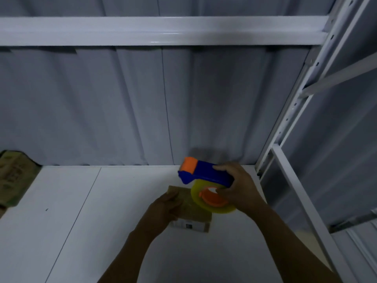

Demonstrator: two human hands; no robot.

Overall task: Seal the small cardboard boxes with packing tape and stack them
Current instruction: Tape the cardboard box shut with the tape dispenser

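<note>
Your right hand (238, 186) grips the tape dispenser (206, 176) (blue and orange) while your left hand (163, 209) holds the cardboard box (193, 211) on the desk (81, 221).

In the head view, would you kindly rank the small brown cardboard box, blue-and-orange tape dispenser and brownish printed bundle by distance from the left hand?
1. Small brown cardboard box: held by left hand.
2. Blue-and-orange tape dispenser: just right, in right hand.
3. Brownish printed bundle: far left.
</note>
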